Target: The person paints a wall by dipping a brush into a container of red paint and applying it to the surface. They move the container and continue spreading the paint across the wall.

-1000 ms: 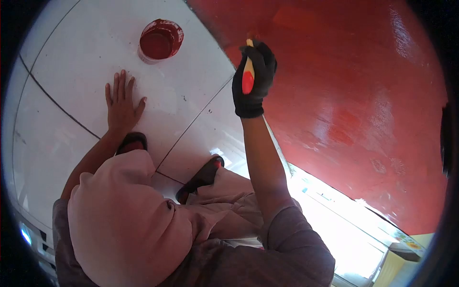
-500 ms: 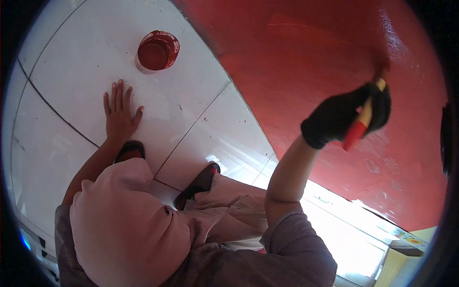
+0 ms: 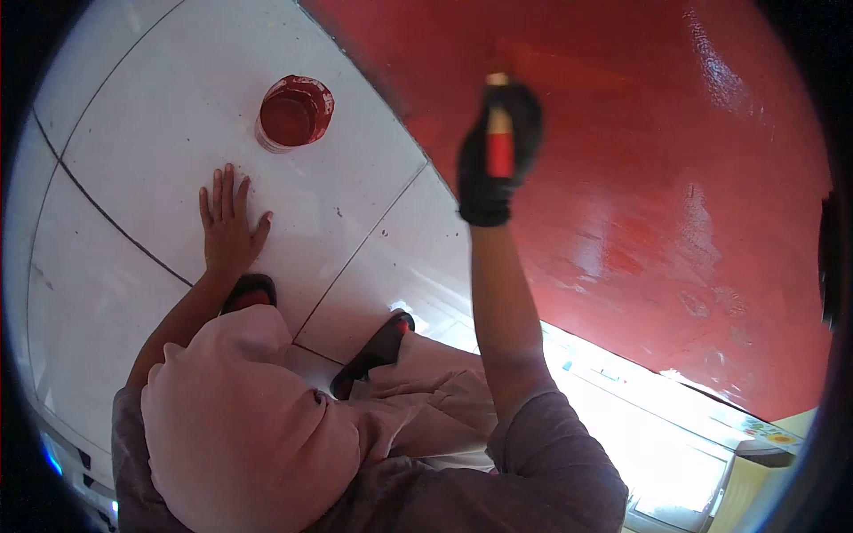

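Observation:
My left hand point(image 3: 233, 224) lies flat on the white tiled floor point(image 3: 355, 195), bare, with its fingers spread. Just beyond its fingertips stands a round tub point(image 3: 289, 120) with red paint inside and smears on its rim. My right hand point(image 3: 502, 142), in a black glove, is closed round a paintbrush point(image 3: 500, 153) with a red and light wooden handle. The brush points away from me over a red-painted surface point(image 3: 604, 178); its bristles are blurred against the red. Shiny streaks show on the paint.
Dark shoes point(image 3: 378, 355) are on the tiles below my hands. The straight edge between tiles and red surface runs diagonally. A bright white area point(image 3: 640, 426) and a yellowish object point(image 3: 746, 489) are at the lower right.
My right hand has swept left across the red surface with the brush, and the brush handle now stands nearly upright in view. My left hand stays flat; the view has shifted slightly.

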`<state>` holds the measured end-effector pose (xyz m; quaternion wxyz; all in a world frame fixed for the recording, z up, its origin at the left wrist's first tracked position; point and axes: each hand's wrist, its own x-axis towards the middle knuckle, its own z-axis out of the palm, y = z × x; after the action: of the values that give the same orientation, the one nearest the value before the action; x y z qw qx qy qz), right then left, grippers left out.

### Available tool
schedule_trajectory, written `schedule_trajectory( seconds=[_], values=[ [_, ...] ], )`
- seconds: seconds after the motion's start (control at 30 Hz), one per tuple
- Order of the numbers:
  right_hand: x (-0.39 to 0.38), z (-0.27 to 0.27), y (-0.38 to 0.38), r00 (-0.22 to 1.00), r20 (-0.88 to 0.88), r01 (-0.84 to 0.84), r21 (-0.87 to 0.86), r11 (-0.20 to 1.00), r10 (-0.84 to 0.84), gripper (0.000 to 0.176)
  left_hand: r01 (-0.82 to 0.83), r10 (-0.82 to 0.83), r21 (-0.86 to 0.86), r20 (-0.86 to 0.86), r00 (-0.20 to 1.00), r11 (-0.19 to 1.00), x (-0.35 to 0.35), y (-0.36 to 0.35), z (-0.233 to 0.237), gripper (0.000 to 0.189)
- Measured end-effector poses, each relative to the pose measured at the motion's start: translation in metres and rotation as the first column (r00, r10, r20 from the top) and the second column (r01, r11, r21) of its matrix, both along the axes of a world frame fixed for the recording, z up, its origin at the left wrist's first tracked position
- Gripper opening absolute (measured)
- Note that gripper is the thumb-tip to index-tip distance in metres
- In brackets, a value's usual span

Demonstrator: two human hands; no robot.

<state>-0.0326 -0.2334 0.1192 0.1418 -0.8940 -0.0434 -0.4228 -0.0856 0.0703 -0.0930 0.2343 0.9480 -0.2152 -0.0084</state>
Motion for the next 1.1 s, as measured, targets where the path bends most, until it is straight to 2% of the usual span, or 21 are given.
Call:
schedule_trajectory(
  seconds=[0.07, 0.1, 0.17, 0.2, 0.27, 0.3, 0.33, 0.47, 0.53, 0.6, 0.63, 0.67, 0.77, 0.83, 0.87, 0.93, 1.0, 1.03, 1.07, 1.1],
  values=[
    [0.004, 0.039, -0.01, 0.986, 0.168, 0.021, -0.072, 0.997, -0.009, 0.013, -0.004, 0.004, 0.004, 0.02, 1.0, 1.0, 0.001, 0.0, 0.0, 0.063],
    [0.002, 0.057, -0.01, 0.987, 0.163, 0.019, -0.071, 0.997, -0.007, 0.013, -0.005, 0.005, 0.005, 0.04, 0.999, 1.0, 0.0, -0.001, 0.001, 0.064],
    [-0.009, 0.085, -0.007, 0.938, 0.337, 0.171, -0.242, 0.955, -0.083, 0.017, -0.009, 0.009, 0.015, 0.025, 1.0, 1.0, -0.002, -0.001, 0.002, 0.064],
    [-0.012, 0.083, -0.005, 0.937, 0.338, 0.173, -0.244, 0.954, -0.084, 0.017, -0.014, 0.014, 0.022, 0.021, 1.0, 1.0, 0.0, -0.002, 0.002, 0.064],
    [-0.015, 0.07, 0.006, 0.977, 0.206, 0.102, -0.269, 0.958, -0.047, 0.017, -0.015, 0.014, 0.028, 0.004, 1.0, 0.999, 0.0, -0.003, 0.003, 0.064],
    [-0.015, 0.054, 0.02, 0.996, 0.061, 0.078, -0.181, 0.98, -0.068, 0.016, -0.017, 0.017, 0.039, -0.015, 1.0, 0.999, 0.0, -0.003, 0.003, 0.064],
    [-0.012, 0.032, 0.021, 0.998, -0.034, 0.054, -0.167, 0.985, -0.06, 0.016, -0.016, 0.016, 0.038, -0.006, 1.0, 0.999, 0.001, -0.003, 0.004, 0.064],
    [0.006, 0.002, 0.014, 0.996, -0.077, 0.034, -0.173, 0.984, -0.048, 0.011, -0.005, 0.005, 0.006, 0.018, 1.0, 1.0, 0.001, 0.0, 0.002, 0.064],
    [0.012, 0.029, -0.003, 0.998, 0.055, 0.0, -0.037, 0.999, 0.002, 0.011, -0.006, 0.006, 0.002, 0.021, 1.0, 1.0, 0.0, 0.0, 0.003, 0.064],
    [0.008, 0.07, -0.014, 0.98, 0.199, 0.012, -0.136, 0.991, 0.015, 0.015, -0.008, 0.008, 0.016, 0.007, 1.0, 1.0, 0.001, -0.001, 0.007, 0.064],
    [0.003, 0.095, -0.016, 0.974, 0.224, 0.064, -0.168, 0.984, -0.025, 0.019, -0.005, 0.005, 0.01, 0.005, 1.0, 1.0, 0.001, -0.002, 0.007, 0.064],
    [-0.002, 0.118, -0.017, 0.943, 0.327, 0.119, -0.161, 0.98, -0.06, 0.016, -0.01, 0.01, 0.009, 0.013, 1.0, 1.0, 0.001, -0.003, 0.005, 0.064],
    [-0.012, 0.152, -0.022, 0.902, 0.432, 0.05, -0.145, 0.988, 0.018, 0.013, -0.015, 0.015, -0.002, 0.028, 0.999, 1.0, 0.0, -0.002, 0.003, 0.065],
    [-0.008, 0.15, -0.017, 0.883, 0.435, 0.104, -0.547, 0.831, 0.176, 0.014, -0.009, 0.01, -0.013, 0.038, 0.999, 1.0, 0.0, -0.002, 0.002, 0.065],
    [-0.01, 0.124, -0.021, 0.92, 0.391, 0.154, -0.31, 0.938, -0.022, 0.023, -0.004, 0.005, -0.016, 0.053, 0.999, 1.0, 0.0, -0.002, 0.002, 0.065],
    [0.0, 0.067, -0.021, 0.974, 0.008, 0.225, -0.104, 0.969, -0.225, 0.017, 0.002, 0.0, -0.021, 0.077, 0.997, 1.0, 0.0, -0.002, 0.004, 0.065],
    [0.004, 0.009, -0.001, 0.971, -0.17, 0.143, -0.143, 0.979, -0.166, 0.013, -0.005, 0.005, 0.003, 0.022, 1.0, 1.0, 0.0, -0.002, 0.005, 0.064],
    [-0.004, -0.015, 0.002, 0.963, -0.204, 0.077, -0.421, 0.904, -0.177, 0.017, -0.008, 0.008, 0.002, 0.031, 0.999, 1.0, 0.001, -0.001, 0.006, 0.064],
    [-0.005, -0.04, 0.008, 0.934, -0.319, 0.063, -0.304, 0.951, -0.164, 0.019, -0.009, 0.009, -0.004, 0.026, 1.0, 1.0, 0.0, -0.001, 0.005, 0.064],
    [-0.007, -0.067, 0.006, 0.956, -0.273, 0.028, -0.287, 0.958, -0.11, 0.019, -0.01, 0.01, -0.011, 0.018, 1.0, 1.0, 0.0, -0.001, 0.004, 0.064]
  ],
)
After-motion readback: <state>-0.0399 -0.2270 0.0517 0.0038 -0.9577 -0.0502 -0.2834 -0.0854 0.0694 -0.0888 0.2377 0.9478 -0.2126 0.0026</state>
